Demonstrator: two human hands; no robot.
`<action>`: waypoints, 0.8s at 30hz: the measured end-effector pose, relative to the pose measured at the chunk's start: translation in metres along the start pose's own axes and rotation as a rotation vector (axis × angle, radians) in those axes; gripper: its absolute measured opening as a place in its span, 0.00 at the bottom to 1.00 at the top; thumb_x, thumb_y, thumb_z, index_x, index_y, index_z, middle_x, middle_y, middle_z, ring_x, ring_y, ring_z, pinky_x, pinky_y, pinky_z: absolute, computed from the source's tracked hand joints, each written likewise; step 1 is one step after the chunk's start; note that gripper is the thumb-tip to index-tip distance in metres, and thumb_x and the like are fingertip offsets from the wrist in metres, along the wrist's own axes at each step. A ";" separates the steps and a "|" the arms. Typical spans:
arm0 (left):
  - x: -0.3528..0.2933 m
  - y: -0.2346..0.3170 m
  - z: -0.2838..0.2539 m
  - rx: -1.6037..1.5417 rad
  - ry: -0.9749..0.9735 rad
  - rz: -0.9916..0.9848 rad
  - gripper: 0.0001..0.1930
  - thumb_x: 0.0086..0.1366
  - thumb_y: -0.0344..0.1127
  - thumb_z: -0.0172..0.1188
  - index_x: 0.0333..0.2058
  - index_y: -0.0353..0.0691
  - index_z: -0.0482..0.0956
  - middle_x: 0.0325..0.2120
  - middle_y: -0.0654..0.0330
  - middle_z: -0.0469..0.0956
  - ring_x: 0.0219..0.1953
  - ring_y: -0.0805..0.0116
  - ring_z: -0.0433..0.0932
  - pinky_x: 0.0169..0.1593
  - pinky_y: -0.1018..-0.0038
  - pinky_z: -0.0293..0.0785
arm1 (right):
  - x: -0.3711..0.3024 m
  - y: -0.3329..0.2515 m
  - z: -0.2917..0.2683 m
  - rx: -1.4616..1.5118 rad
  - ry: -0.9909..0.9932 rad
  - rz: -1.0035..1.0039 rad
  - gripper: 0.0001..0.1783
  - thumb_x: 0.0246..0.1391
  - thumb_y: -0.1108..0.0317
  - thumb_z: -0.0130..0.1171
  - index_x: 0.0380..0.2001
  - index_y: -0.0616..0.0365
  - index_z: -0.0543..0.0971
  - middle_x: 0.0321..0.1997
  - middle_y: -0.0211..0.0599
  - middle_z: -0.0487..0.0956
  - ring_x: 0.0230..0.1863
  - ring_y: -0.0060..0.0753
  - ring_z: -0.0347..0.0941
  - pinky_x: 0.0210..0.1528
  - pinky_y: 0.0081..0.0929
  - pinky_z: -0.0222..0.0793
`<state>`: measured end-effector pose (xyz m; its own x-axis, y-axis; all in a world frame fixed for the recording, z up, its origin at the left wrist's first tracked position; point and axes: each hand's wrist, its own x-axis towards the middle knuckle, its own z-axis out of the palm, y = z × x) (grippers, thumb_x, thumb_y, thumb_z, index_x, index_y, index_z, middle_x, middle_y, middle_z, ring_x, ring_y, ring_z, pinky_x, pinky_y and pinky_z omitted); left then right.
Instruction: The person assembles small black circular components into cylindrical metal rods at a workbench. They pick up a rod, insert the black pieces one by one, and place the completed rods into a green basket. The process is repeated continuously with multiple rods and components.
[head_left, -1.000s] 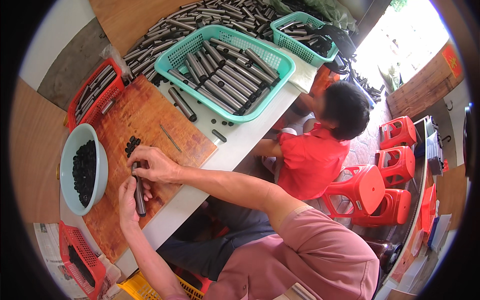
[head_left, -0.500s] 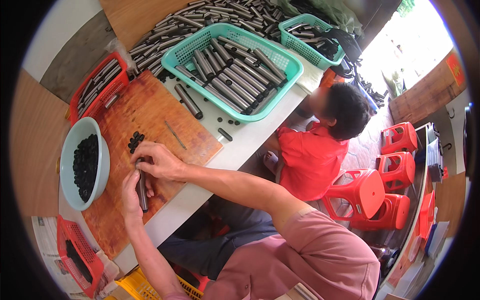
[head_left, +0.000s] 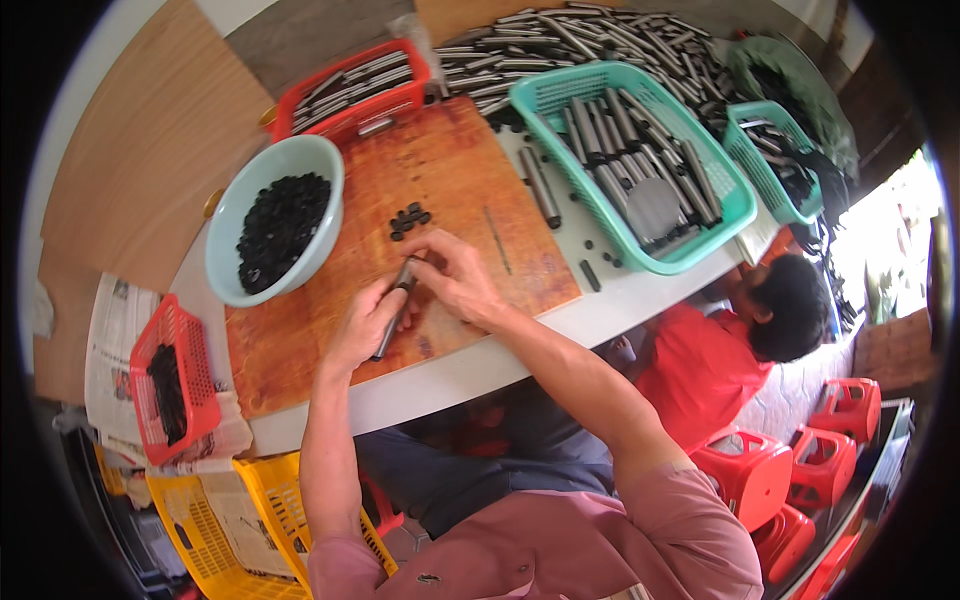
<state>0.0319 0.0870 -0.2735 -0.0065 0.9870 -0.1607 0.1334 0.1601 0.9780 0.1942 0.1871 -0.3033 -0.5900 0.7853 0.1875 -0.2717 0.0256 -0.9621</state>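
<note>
My left hand [head_left: 358, 325] is wrapped round a grey metal tube [head_left: 383, 343], held tilted over an orange-brown wooden board [head_left: 460, 180]. The fingers of my right hand [head_left: 462, 278] are pinched together at the tube's upper end; they hide whether a small piece sits between them. Just beyond lies a small cluster of black plugs [head_left: 408, 220]. To the right of it, a thin metal rod [head_left: 497, 240] rests on the board. A pale blue bowl [head_left: 333, 195] full of black plugs stands at the board's left.
A green basket [head_left: 700, 262] of tubes stands at right, before a large tube pile [head_left: 610, 40]. A red basket [head_left: 350, 125] holds tubes at the back. Another red basket [head_left: 205, 375] and a yellow crate [head_left: 270, 490] are at lower left. A person in red [head_left: 700, 365] sits right, near red stools [head_left: 745, 470].
My view has turned, so the board, bowl and baskets appear farther right and more of the left side shows. Both hands stay at the metal tube.
</note>
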 end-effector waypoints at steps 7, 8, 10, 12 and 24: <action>-0.006 0.009 0.004 0.608 0.184 0.236 0.14 0.71 0.29 0.58 0.52 0.30 0.75 0.38 0.49 0.73 0.42 0.52 0.75 0.46 0.63 0.71 | 0.006 0.003 -0.004 -0.185 0.068 -0.045 0.13 0.60 0.71 0.62 0.47 0.62 0.83 0.40 0.36 0.79 0.32 0.24 0.71 0.36 0.26 0.69; -0.005 0.008 0.008 0.656 0.216 0.261 0.15 0.70 0.30 0.59 0.52 0.30 0.74 0.39 0.48 0.73 0.43 0.49 0.75 0.46 0.61 0.71 | 0.005 0.003 -0.004 -0.198 0.079 -0.051 0.14 0.60 0.70 0.62 0.48 0.62 0.83 0.40 0.37 0.81 0.33 0.26 0.73 0.38 0.27 0.71; -0.003 0.001 0.012 0.771 0.273 0.302 0.18 0.69 0.29 0.62 0.54 0.31 0.73 0.42 0.46 0.72 0.44 0.43 0.75 0.47 0.56 0.72 | 0.005 -0.001 -0.003 -0.270 0.103 -0.058 0.14 0.60 0.71 0.62 0.47 0.62 0.83 0.40 0.39 0.82 0.35 0.29 0.76 0.39 0.28 0.72; -0.001 -0.002 0.019 0.852 0.367 0.374 0.19 0.66 0.27 0.64 0.54 0.32 0.75 0.41 0.47 0.73 0.42 0.43 0.76 0.45 0.56 0.73 | 0.005 -0.005 -0.001 -0.316 0.118 -0.035 0.13 0.59 0.72 0.61 0.47 0.63 0.83 0.41 0.41 0.83 0.38 0.33 0.78 0.42 0.31 0.73; 0.005 -0.016 0.024 0.993 0.506 0.475 0.19 0.56 0.27 0.70 0.48 0.35 0.81 0.37 0.53 0.76 0.40 0.49 0.78 0.43 0.58 0.76 | 0.008 0.009 -0.003 -0.539 0.129 -0.136 0.10 0.54 0.77 0.54 0.37 0.63 0.83 0.40 0.49 0.83 0.48 0.54 0.77 0.53 0.46 0.72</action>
<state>0.0538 0.0893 -0.2931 -0.1077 0.8738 0.4743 0.9285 -0.0821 0.3621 0.1898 0.1956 -0.3111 -0.4700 0.8211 0.3239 0.1074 0.4175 -0.9023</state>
